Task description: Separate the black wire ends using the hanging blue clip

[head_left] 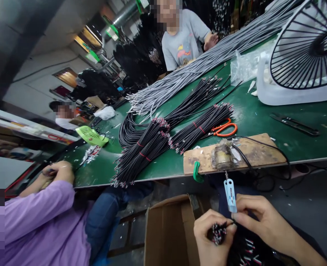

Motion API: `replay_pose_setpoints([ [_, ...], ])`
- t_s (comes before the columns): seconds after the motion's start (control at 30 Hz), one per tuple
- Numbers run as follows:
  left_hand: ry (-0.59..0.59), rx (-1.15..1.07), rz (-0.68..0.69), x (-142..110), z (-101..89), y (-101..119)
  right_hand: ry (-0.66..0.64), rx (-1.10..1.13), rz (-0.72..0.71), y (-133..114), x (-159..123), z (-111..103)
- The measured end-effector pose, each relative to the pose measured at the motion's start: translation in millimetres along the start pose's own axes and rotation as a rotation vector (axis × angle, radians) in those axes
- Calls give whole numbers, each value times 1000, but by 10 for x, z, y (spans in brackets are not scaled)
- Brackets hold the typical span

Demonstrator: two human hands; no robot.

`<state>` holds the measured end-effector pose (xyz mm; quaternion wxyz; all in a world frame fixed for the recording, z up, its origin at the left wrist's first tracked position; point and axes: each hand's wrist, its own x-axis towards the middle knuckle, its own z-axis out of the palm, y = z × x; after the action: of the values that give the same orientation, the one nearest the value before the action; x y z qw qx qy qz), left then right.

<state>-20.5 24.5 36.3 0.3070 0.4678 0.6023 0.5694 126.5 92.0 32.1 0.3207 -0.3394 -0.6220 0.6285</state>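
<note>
My left hand (213,234) is closed around a bundle of thin black cables (218,233), whose stripped ends show red, white and black wires. Close by on the right, my right hand (259,216) has thumb and forefinger drawn together at the lower end of a light blue clothespin (230,194). What these fingertips pinch is hidden. The clothespin is fixed to the shaft of a small motor (222,155) on a wooden board (263,151). More black cables with bared ends (248,251) lie below my hands.
On the green table (296,147) lie tied black cable bundles (141,151), long grey cables (185,81), orange-handled scissors (225,128) and a black cutter (295,124). A fan (307,48) stands right. A cardboard box (169,232) is below. A co-worker in purple (49,221) sits left; another person (184,40) is opposite.
</note>
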Motion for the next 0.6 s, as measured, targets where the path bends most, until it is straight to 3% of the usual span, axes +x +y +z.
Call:
replay_pose_setpoints([
  [0.17, 5, 83, -55, -34, 29, -40, 181, -305, -113, -6, -90, 133],
  [0.27, 39, 91, -131, -34, 15, -56, 176, -315, -188, 24, -141, 170],
  [0.47, 16, -85, -139, -20, -65, -38, 217, -1, 18, 24, 1, 20],
  [0.6, 6, -160, -92, 52, -68, 17, 144, 342, 90, -64, 269, -10],
])
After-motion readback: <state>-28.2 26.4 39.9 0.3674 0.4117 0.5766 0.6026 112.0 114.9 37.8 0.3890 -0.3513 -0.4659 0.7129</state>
